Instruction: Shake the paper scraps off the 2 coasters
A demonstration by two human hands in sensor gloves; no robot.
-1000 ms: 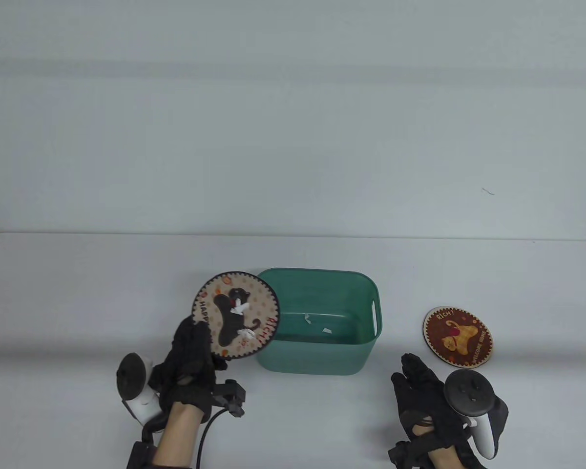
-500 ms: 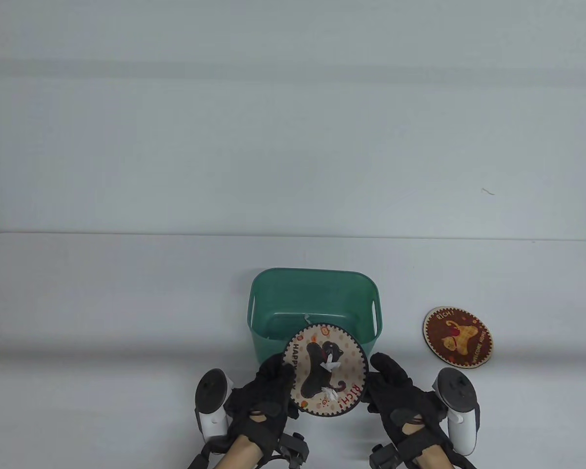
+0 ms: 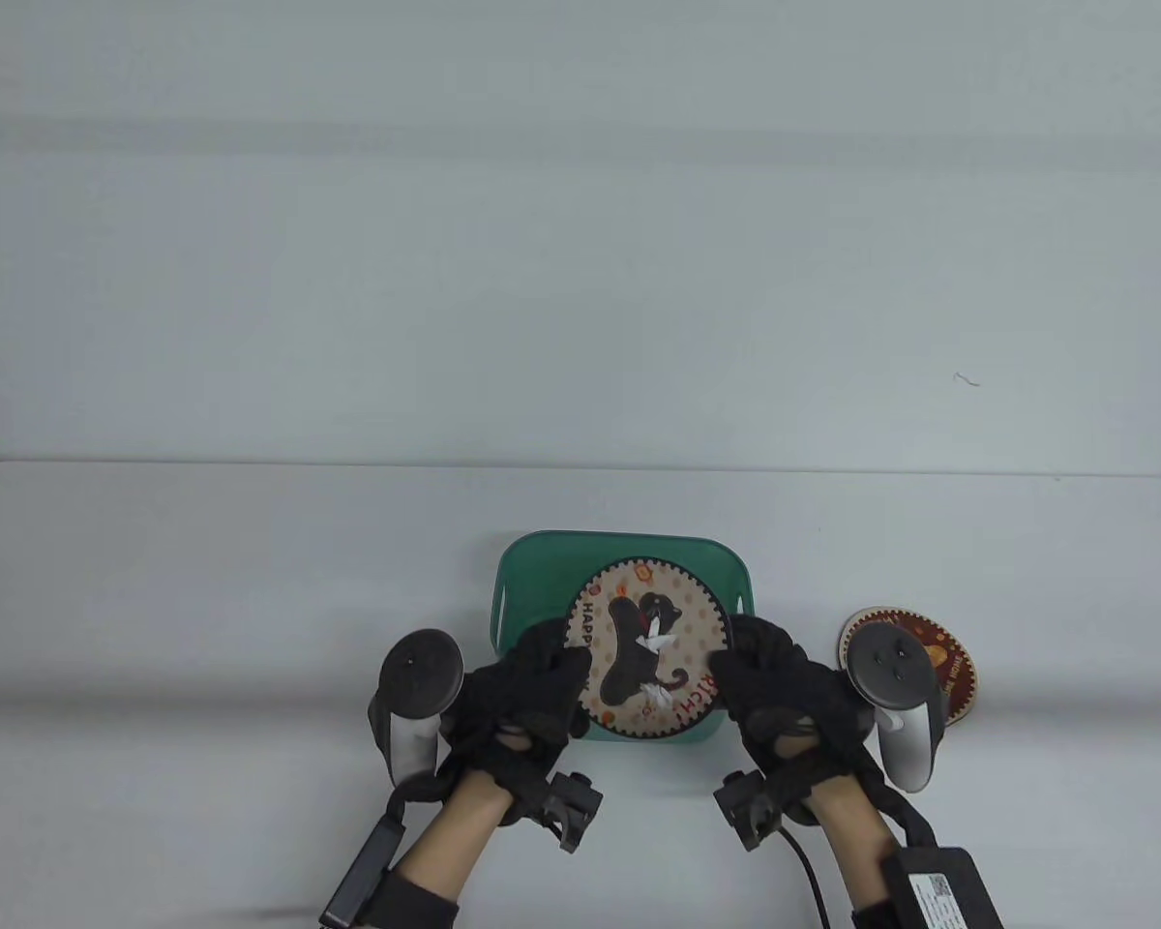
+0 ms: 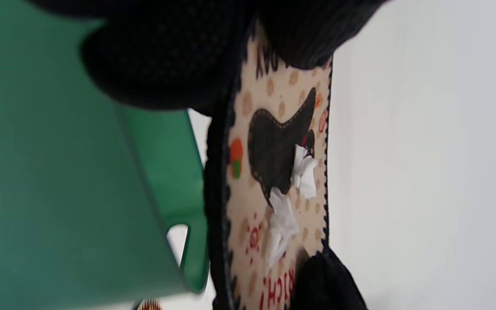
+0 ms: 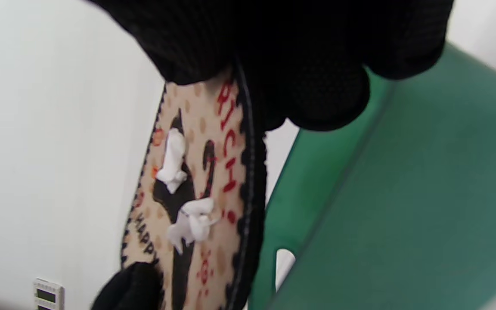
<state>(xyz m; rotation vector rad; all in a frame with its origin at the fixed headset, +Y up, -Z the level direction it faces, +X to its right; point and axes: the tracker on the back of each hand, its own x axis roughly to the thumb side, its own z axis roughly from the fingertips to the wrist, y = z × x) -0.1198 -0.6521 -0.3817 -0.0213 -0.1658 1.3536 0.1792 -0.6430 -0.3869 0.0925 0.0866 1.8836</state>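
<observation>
Cat coaster [image 3: 650, 646] gripped above green bin [image 3: 522, 581] by both hands' fingers [image 3: 556, 668]

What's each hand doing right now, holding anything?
Left hand: holding the cat coaster by its left edge.
Right hand: holding the same coaster by its right edge, above the green bin.
</observation>
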